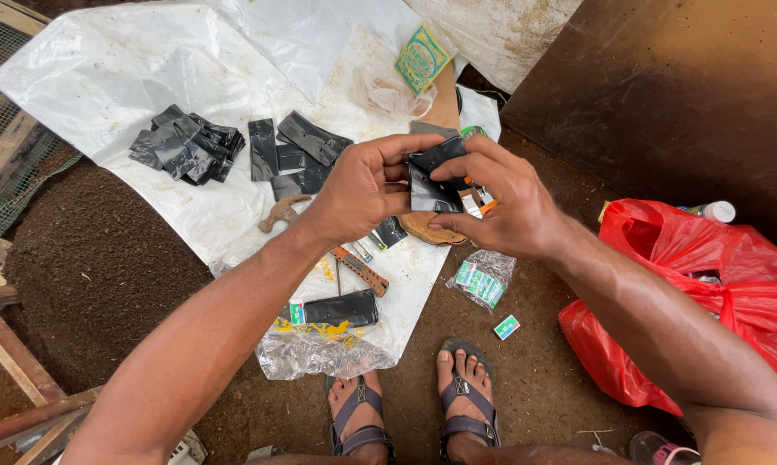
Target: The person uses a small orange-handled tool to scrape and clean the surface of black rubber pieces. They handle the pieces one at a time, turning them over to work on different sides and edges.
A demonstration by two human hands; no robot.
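Both my hands meet above the white plastic sheet [147, 77]. My left hand [362, 185] and my right hand [504, 194] together pinch a small black plastic bag [431, 176], folding or opening it between thumbs and fingers. Below the hands lie a brown round piece [423, 228], a strip with an orange pattern [361, 269] and a flat black pouch [341, 307]. A heap of folded black bags [186, 142] sits to the left, with more black bags [298, 151] nearer the hands.
A red plastic bag [707, 293] with a white-capped bottle [715, 210] lies at right. A clear packet of green-white items [481, 280] and a small green box [506, 326] rest on the soil. My sandalled feet [414, 400] are below. Wooden frames stand at left.
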